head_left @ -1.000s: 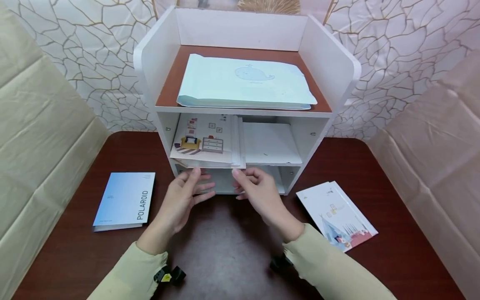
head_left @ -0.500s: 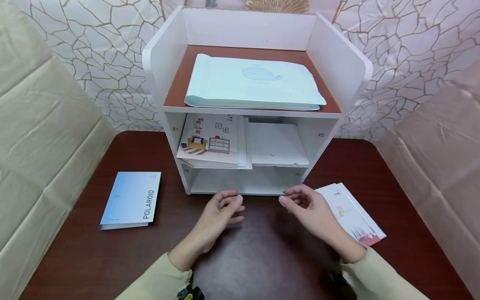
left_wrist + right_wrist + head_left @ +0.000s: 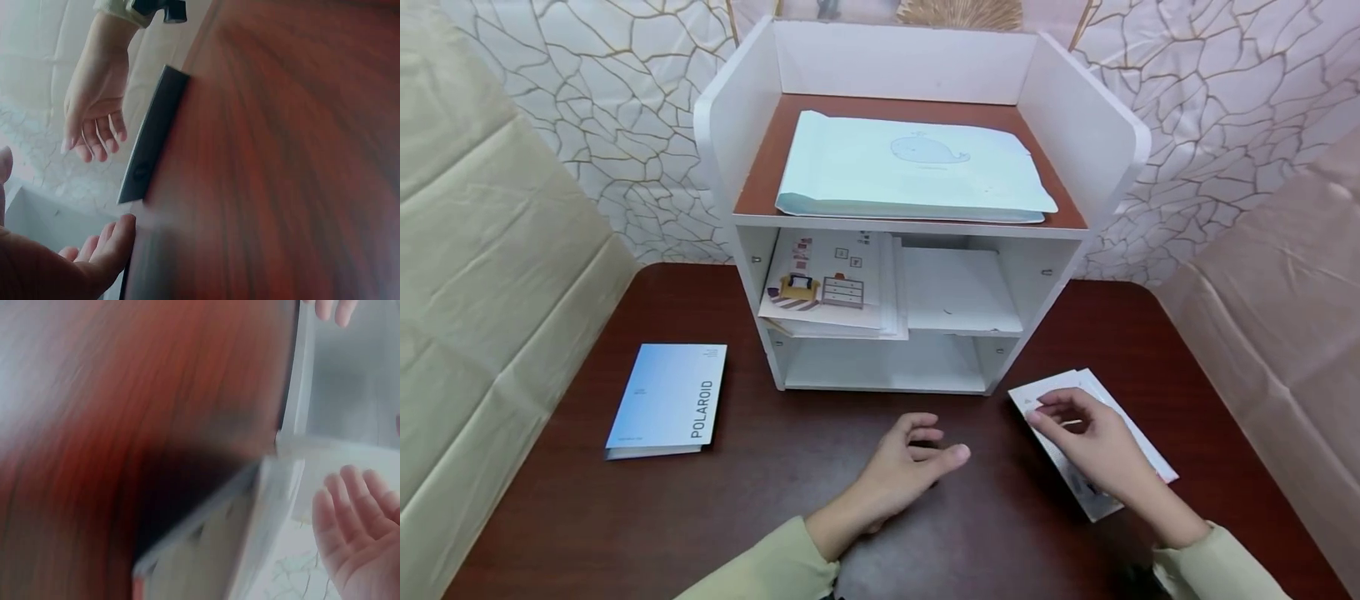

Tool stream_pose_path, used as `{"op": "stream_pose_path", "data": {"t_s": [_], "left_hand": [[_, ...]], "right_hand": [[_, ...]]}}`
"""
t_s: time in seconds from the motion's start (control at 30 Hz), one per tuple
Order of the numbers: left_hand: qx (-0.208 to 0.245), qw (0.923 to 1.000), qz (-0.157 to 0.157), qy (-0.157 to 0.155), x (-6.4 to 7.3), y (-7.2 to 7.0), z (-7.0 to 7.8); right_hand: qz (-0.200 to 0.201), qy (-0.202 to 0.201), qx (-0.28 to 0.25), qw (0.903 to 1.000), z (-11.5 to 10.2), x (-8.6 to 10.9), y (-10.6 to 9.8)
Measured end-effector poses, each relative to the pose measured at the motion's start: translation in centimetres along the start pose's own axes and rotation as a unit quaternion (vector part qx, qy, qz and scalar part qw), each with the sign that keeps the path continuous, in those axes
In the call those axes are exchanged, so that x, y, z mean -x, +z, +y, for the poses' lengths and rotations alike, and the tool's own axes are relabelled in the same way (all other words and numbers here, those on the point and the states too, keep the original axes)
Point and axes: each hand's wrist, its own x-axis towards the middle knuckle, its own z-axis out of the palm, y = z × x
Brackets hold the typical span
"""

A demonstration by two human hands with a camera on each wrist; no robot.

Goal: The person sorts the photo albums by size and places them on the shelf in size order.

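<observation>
My left hand (image 3: 898, 475) is over the middle of the table, fingers loosely bent and holding nothing. My right hand (image 3: 1097, 446) hovers above a white illustrated book (image 3: 1131, 427) on the right side of the table and covers part of its cover. In the left wrist view, a gap separates the right hand (image 3: 100, 103) from the edge-on book (image 3: 153, 134). A picture book (image 3: 823, 287) with a drawn armchair and drawers lies atop other flat items on the shelf's left half. A white flat item (image 3: 958, 287) lies to its right.
A white shelf unit (image 3: 1101, 150) stands at the back, its lower compartment (image 3: 883, 364) below the books. On its brown top lies a pale blue whale-print package (image 3: 880, 158). A blue POLAROID album (image 3: 666, 396) lies on the left of the table (image 3: 760, 517).
Both hands have drawn back from the picture book on the shelf and moved right and nearer. The right hand has come over the white book; the picture book stays on the shelf.
</observation>
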Motion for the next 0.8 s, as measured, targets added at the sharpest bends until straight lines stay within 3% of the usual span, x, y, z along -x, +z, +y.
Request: {"op": "stream_pose_path", "data": {"t_s": [0.33,0.53,0.7,0.8], "left_hand": [[0.017,0.9994,0.006,-0.030,-0.2,4.3,-0.6],[0.031,0.9974,0.015,-0.062,-0.7,7.0,-0.5],[0.038,0.9953,0.016,-0.088,-1.7,9.1,-0.7],[0.041,0.9936,0.024,-0.103,-2.0,10.3,-1.0]], "right_hand": [[-0.002,0.106,0.088,0.9904,2.2,0.2,-2.7],[-0.030,0.134,0.111,0.9843,3.8,-0.2,-3.0],[-0.050,0.175,0.142,0.9730,4.9,-0.3,-3.2],[-0.082,0.191,0.152,0.9663,5.5,-0.3,-3.4]]}}
